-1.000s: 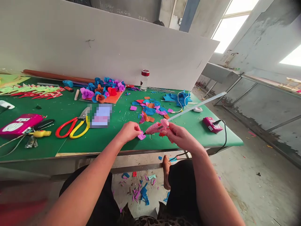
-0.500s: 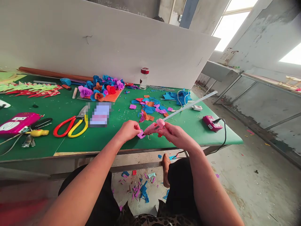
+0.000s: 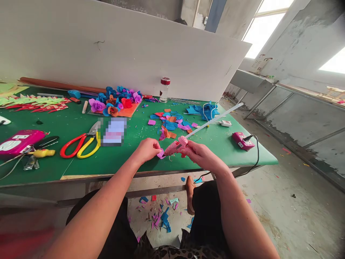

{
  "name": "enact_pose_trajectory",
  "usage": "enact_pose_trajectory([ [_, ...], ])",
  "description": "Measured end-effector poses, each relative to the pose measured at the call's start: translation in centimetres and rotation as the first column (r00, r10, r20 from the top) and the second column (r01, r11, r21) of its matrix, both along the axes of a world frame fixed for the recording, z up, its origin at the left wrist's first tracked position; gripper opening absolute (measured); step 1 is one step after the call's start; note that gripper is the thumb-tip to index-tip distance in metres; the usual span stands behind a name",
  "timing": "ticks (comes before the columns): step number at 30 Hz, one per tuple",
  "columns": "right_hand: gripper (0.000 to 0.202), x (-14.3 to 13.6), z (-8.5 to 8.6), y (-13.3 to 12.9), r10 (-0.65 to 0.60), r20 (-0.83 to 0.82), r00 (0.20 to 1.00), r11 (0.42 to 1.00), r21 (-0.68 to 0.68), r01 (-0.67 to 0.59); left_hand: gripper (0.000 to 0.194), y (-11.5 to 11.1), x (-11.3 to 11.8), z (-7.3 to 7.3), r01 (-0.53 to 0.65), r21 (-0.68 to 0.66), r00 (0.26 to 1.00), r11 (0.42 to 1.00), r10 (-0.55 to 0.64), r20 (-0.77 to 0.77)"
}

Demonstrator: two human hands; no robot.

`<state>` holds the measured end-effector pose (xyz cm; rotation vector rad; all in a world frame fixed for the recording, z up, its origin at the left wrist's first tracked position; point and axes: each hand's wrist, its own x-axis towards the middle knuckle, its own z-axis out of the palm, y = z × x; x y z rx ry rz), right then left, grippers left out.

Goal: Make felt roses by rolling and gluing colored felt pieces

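Note:
Over the front edge of the green table, my left hand [image 3: 147,149] pinches a small purple paper petal [image 3: 161,154]. My right hand [image 3: 199,154] is wrapped round a pink hot glue gun [image 3: 175,145], its nozzle pointing left at the petal. Whether the nozzle touches the paper I cannot tell. From the back of the gun a long clear glue stick [image 3: 215,119] slants up to the right. Just beyond my hands lies a pile of cut petals [image 3: 170,124] in blue, purple, orange and red.
Finished paper flowers [image 3: 115,100] lie at the back left, with scissors [image 3: 81,144] and a blurred-out flat object [image 3: 114,131] nearer. A lidded glass jar [image 3: 164,90] stands by the white board [image 3: 129,46]. Pink power sockets [image 3: 243,141] sit right, with a trailing cord.
The glue gun has tilted very slightly, its glue stick's far end shifting a little left. Both hands stay almost in place, the petal still pinched.

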<state>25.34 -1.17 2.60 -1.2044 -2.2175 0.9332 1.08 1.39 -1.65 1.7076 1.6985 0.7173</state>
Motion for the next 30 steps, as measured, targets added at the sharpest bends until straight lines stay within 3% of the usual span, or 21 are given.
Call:
enact_pose_trajectory([
  [30, 0.034, -0.09, -0.35, 0.27, 0.016, 0.016, 1.0, 0.999, 0.04, -0.017, 0.011, 0.03, 0.03, 0.15, 0.025, -0.013, 0.998, 1.0, -0.026, -0.062],
])
